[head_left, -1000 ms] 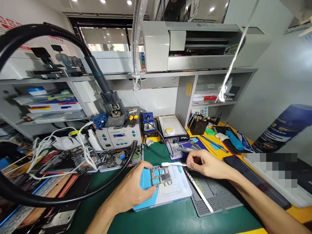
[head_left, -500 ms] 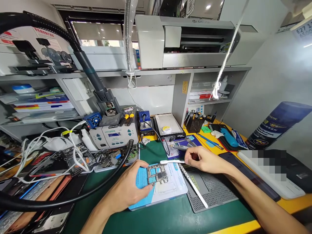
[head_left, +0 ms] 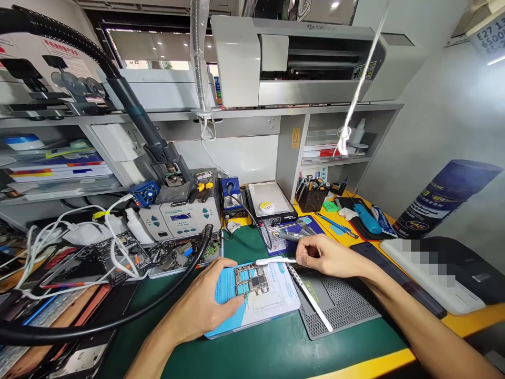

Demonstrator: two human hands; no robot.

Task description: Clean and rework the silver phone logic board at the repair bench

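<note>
A phone circuit board lies on a blue-and-white flat package on the green mat. My left hand grips the board's left end, thumb at its lower corner and fingers at the upper one, while resting on the package. Between the thumb and fingers of my right hand is a white toothbrush, held level. Its head is at the board's upper edge; whether the bristles touch is too small to tell. A white strip-like tool lies to the right, across the grey textured mat.
A black hose curves past my left forearm. Behind stand a hot-air station, a tray of boards and a soldering-iron stand. To the right are a dark phone-like slab and a spray can.
The whole view has shifted slightly, so everything sits a little to the left. Both hands keep their holds, and the brush stays at the board's upper edge.
</note>
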